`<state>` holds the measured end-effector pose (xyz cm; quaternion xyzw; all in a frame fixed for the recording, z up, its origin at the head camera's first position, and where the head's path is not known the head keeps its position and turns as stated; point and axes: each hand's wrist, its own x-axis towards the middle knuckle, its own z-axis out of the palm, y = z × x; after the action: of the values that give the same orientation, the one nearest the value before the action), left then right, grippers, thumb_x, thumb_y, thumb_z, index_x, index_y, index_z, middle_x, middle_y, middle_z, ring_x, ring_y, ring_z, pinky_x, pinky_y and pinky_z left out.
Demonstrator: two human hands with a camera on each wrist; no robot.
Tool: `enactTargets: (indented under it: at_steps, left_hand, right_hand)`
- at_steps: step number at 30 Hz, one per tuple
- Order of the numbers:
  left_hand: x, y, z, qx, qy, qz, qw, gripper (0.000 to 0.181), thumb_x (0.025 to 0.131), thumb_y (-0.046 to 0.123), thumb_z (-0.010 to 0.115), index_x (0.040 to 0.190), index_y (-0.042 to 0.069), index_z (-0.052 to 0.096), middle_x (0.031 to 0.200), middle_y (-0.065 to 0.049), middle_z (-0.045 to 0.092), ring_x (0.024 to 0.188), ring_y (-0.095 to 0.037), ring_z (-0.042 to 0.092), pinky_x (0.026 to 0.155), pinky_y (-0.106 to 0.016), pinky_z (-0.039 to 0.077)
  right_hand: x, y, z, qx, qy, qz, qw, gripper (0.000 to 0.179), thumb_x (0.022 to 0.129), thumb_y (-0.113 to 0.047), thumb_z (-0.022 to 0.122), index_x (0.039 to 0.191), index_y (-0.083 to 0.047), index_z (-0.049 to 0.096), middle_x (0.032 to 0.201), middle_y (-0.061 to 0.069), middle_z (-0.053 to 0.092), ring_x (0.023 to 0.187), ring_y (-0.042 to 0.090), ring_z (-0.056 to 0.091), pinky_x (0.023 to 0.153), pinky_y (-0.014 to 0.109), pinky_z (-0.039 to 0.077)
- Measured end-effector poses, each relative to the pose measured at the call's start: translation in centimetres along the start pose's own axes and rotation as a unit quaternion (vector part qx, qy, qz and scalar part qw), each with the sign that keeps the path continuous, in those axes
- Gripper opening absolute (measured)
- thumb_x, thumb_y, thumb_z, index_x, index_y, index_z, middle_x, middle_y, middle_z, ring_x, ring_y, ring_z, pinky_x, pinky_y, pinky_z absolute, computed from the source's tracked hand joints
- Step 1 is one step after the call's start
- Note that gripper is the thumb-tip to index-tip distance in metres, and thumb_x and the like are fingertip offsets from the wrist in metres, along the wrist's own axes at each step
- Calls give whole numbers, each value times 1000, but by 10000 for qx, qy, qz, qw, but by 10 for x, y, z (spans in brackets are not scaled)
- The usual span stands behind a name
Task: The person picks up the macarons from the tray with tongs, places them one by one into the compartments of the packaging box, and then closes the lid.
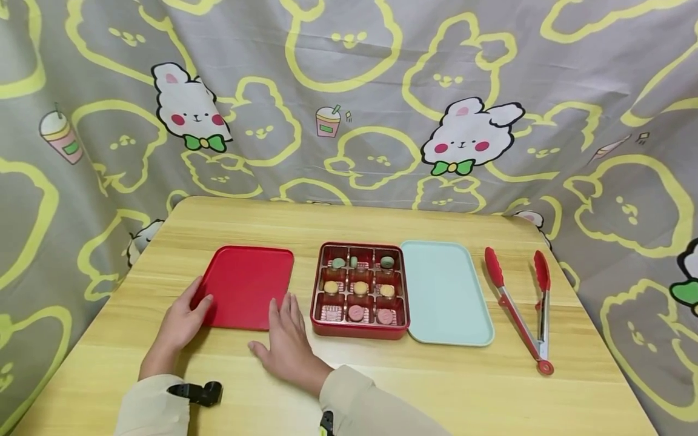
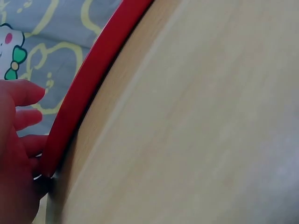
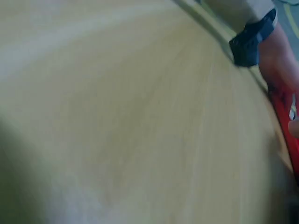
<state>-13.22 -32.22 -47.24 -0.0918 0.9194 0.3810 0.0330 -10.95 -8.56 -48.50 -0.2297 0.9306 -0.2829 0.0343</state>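
Note:
A flat red lid (image 1: 248, 287) lies on the table at the left in the head view. My left hand (image 1: 182, 318) touches its left edge near the front corner, fingers and thumb apart; the left wrist view shows those fingers beside the raised red rim (image 2: 88, 79). On the other side, my right hand (image 1: 289, 345) has extended fingers at the lid's front right corner. Close by on the right sits a red box (image 1: 357, 330) with a divided insert. Green macarons (image 1: 386, 262) fill its back row, yellow macarons (image 1: 360, 287) its middle row, and pink macarons (image 1: 356, 313) the front middle and front right compartments.
A pale blue tray (image 1: 449, 297) lies against the box's right side. Farther right, tongs (image 1: 526, 321) with red tips lie spread on the wooden table (image 1: 349, 387). Behind the table hangs a grey patterned curtain (image 1: 371, 72).

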Motion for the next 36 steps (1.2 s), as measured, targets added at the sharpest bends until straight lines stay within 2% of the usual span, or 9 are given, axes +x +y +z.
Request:
enactTargets:
  at_steps: [7, 14, 19, 25, 28, 31, 34, 36]
  left_hand:
    - [-1, 2, 1, -95, 93, 17, 9999, 66, 100, 37, 38, 151, 4, 13, 148, -33, 23, 134, -52, 23, 106, -65, 23]
    - [-3, 1, 2, -183, 238, -92, 9995, 63, 100, 37, 39, 150, 4, 19, 146, -32, 28, 133, -51, 25, 106, -64, 26]
    - [-4, 5, 1, -342, 592, -217, 9974, 58, 100, 34, 40, 148, 4, 28, 145, -30, 33, 134, -49, 27, 106, -62, 27]
    - [-3, 12, -4, -750, 1078, -351, 9907, 55, 99, 34, 40, 145, 6, 35, 145, -26, 36, 134, -44, 30, 109, -57, 27]
    - [-3, 16, -4, -1140, 1280, -532, 9838, 52, 99, 32, 41, 145, 7, 38, 146, -22, 37, 135, -38, 32, 112, -50, 28]
    - [-4, 20, -3, -1526, 1526, -766, 9734, 49, 98, 30, 43, 143, 9, 41, 145, -16, 41, 133, -27, 37, 110, -27, 34]
    - [-3, 25, -3, -2062, 1834, -858, 9573, 45, 98, 28, 44, 140, 9, 47, 142, -10, 46, 127, -14, 42, 95, -6, 37]
    - [-2, 28, -4, -2495, 2026, -812, 9435, 42, 99, 27, 44, 137, 10, 51, 139, -5, 49, 122, -8, 44, 87, -1, 37]
  right_hand:
    - [8, 5, 2, -545, -89, 141, 9984, 74, 92, -46, 55, 148, -5, 29, 153, 22, 22, 144, 32, 13, 118, 45, 15]
    - [10, 6, 2, -518, -139, 152, 9984, 68, 94, -41, 53, 147, -5, 31, 153, 20, 23, 144, 30, 14, 118, 43, 16]
    - [13, 7, 0, -507, -96, 162, 9985, 66, 94, -39, 53, 147, -5, 32, 153, 19, 24, 144, 29, 15, 118, 40, 17]
    - [19, 4, -8, -354, 126, -19, 9993, 64, 96, -38, 51, 147, -4, 32, 153, 20, 24, 144, 30, 16, 118, 40, 19]
    - [20, 3, -11, -272, 200, -32, 9994, 64, 96, -39, 49, 146, -3, 32, 152, 21, 25, 144, 30, 17, 118, 39, 19]
    - [21, 2, -13, -109, 236, -16, 9997, 64, 97, -39, 48, 146, -3, 31, 152, 21, 25, 144, 30, 17, 118, 40, 20]
    - [23, 0, -16, 232, 300, -30, 9993, 64, 97, -39, 47, 147, -2, 29, 153, 21, 23, 144, 31, 16, 117, 42, 20]
    - [25, -1, -20, 493, 360, -50, 9981, 65, 98, -38, 47, 147, -1, 28, 153, 22, 21, 144, 32, 15, 117, 43, 20]
